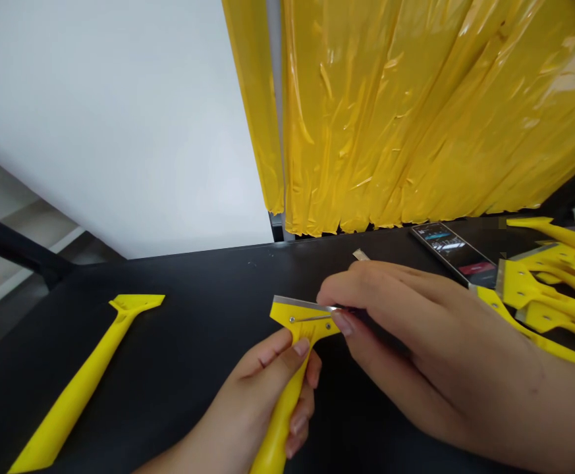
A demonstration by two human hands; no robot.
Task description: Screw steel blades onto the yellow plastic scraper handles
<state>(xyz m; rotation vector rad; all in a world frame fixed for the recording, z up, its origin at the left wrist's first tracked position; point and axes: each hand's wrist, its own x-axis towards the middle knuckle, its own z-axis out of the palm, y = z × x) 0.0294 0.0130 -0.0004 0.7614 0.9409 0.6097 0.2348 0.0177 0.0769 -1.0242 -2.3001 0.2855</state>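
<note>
My left hand grips the handle of a yellow plastic scraper, with its wide head held up and a steel blade along the far edge. A thin metal pin lies across the scraper head. My right hand pinches the pin's end between thumb and fingers, and something dark may be held there too. A small loose blade sits just past my right fingers, partly hidden by them. Another yellow scraper lies alone on the table to the left.
Several yellow scrapers lie heaped at the right of the black table, next to a smartphone. Behind the table's far edge hang a crumpled yellow plastic sheet and a white panel. A dark metal rail shows at far left.
</note>
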